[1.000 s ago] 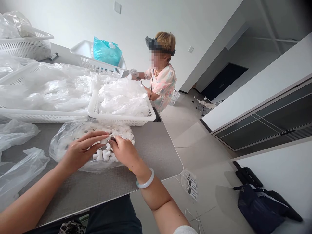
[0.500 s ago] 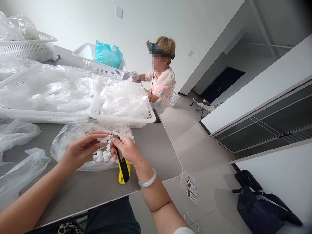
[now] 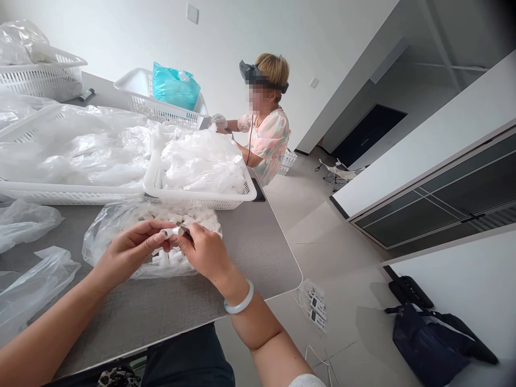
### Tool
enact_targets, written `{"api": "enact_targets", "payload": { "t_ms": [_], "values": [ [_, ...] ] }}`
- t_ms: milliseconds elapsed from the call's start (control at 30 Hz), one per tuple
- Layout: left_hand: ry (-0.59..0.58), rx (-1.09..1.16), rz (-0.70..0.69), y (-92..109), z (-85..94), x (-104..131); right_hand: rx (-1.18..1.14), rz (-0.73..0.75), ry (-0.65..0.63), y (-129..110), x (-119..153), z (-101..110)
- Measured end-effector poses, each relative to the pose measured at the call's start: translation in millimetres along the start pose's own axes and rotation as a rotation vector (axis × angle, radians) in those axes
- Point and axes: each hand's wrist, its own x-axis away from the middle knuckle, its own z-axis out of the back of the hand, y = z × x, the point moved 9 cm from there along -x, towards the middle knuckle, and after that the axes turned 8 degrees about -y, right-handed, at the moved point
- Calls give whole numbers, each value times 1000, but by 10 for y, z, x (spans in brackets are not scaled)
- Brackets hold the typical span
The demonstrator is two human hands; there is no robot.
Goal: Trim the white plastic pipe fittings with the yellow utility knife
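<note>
Between the fingertips of my left hand point(image 3: 131, 246) is a small white plastic pipe fitting point(image 3: 171, 232), its hollow end turned toward me. My right hand point(image 3: 207, 255) is closed around a utility knife point(image 3: 186, 230); only a bit of its front end shows at the fitting, while the handle is hidden behind the hand. Whether the blade touches the fitting I cannot tell. Under both hands, an open clear plastic bag point(image 3: 99, 236) lies on the grey table point(image 3: 258, 252), with many white fittings point(image 3: 163, 259) in it.
Behind the bag stand white baskets point(image 3: 197, 201) heaped with clear plastic bags. Loose plastic point(image 3: 44, 285) lies at left. A turquoise bag point(image 3: 175, 88) sits in a far basket. Another person point(image 3: 268, 134) with a headset stands at the table's far end. The table's right edge borders the floor.
My right hand has turned over, swinging the knife's yellow and black handle out of sight. The fitting has been tilted and now shows its open end. Both hands stay close together over the bag.
</note>
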Motion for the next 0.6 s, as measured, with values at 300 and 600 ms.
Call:
{"api": "enact_targets", "payload": {
  "t_ms": [300, 600],
  "values": [
    [6, 40, 14, -9, 15, 0, 199, 32, 83, -77, 12, 19],
    [17, -57, -3, -7, 38, -21, 227, 36, 76, -64, 13, -19]
  ]
}}
